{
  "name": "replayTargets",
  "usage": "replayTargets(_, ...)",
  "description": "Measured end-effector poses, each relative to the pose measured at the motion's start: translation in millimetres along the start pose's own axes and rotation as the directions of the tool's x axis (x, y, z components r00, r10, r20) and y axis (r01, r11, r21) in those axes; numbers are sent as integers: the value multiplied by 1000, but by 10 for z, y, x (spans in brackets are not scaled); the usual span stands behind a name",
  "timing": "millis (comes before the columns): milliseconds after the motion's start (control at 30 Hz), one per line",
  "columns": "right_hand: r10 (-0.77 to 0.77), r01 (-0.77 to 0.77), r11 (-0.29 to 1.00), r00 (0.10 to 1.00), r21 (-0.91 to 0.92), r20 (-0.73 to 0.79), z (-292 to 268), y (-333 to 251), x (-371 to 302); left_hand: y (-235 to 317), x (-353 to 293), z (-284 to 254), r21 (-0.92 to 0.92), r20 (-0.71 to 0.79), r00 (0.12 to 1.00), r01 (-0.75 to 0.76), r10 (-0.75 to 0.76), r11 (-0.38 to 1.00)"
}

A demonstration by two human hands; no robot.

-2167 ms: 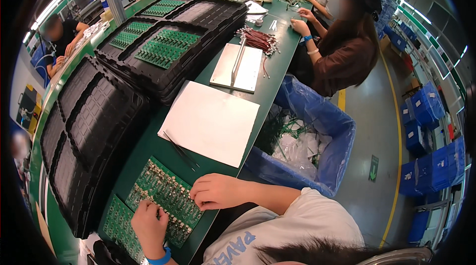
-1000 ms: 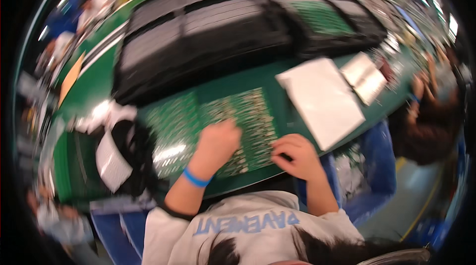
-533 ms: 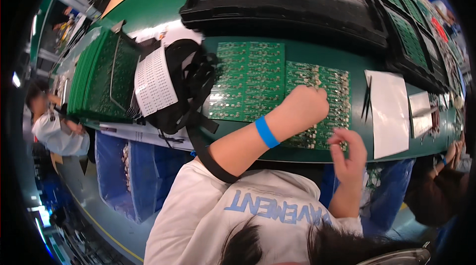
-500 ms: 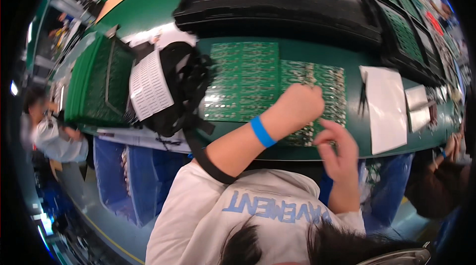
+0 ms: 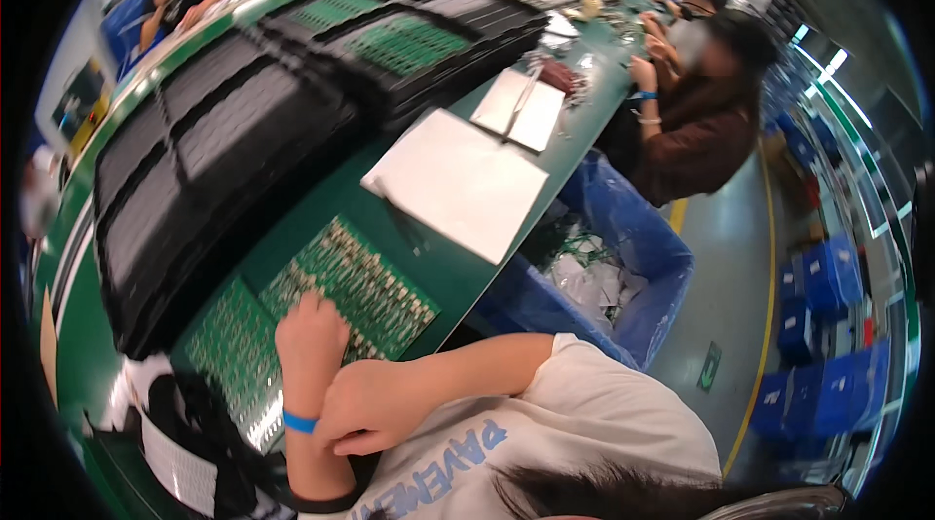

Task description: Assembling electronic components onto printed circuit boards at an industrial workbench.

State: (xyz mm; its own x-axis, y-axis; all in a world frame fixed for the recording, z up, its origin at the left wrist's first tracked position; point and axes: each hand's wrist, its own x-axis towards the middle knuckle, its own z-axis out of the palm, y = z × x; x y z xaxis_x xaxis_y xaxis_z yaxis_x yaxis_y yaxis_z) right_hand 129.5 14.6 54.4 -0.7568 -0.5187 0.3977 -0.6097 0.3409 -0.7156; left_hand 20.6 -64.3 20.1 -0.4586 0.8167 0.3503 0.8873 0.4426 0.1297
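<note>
The green rectangular circuit board with metallic parts (image 5: 382,288) lies flat on the dark green counter (image 5: 454,272), presumably for easy reach, under the left hand (image 5: 310,337), the right hand (image 5: 378,403) overlapping that wrist; whether their fingers are clamped or apart cannot be told.

blue lettering (image 5: 477,449) on shirt (image 5: 604,413), arrow sign (image 5: 710,366) on floor (image 5: 721,267)
</note>
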Motion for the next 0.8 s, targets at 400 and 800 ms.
replayTargets(400, 282, -475, 850, 776, -229, -564, -483, 533, -912, -34, -24, -33, -71, -51, 999, 8, -12, 997)
replayTargets(800, 361, -504, 858, 729, -99, -581, -450, 602, -904, -7, -1, -53, 8, 15, 999, 51, -51, 999)
